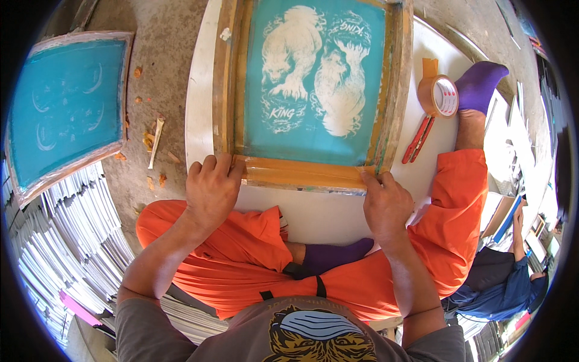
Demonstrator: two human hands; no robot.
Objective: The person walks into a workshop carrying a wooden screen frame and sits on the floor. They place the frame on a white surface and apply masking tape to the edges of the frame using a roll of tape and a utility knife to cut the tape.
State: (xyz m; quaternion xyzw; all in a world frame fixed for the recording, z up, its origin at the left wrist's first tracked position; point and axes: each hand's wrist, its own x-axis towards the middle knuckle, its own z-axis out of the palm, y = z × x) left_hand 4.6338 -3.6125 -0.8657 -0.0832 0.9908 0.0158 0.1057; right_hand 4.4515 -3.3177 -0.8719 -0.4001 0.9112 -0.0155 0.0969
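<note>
A silk-screen printing frame (405,78) with turquoise mesh and pale animal artwork lies on a white board in front of me. Brown tape lines the inner edges of its wood. Along its near edge runs a wide strip of brown tape (301,173). My left hand (212,184) is closed on the strip's left end at the frame's near left corner, its fingers curled with their tips partly hidden. At the near right corner my right hand (386,202) pinches the other end between thumb and fingers.
Right of the frame, a roll of brown tape (445,96) and a red cutter knife (418,140) lie on the white board (202,90). A second turquoise screen (60,102) stands at the left, near tape scraps and paper stacks (78,235). Another person (500,283) sits at the lower right.
</note>
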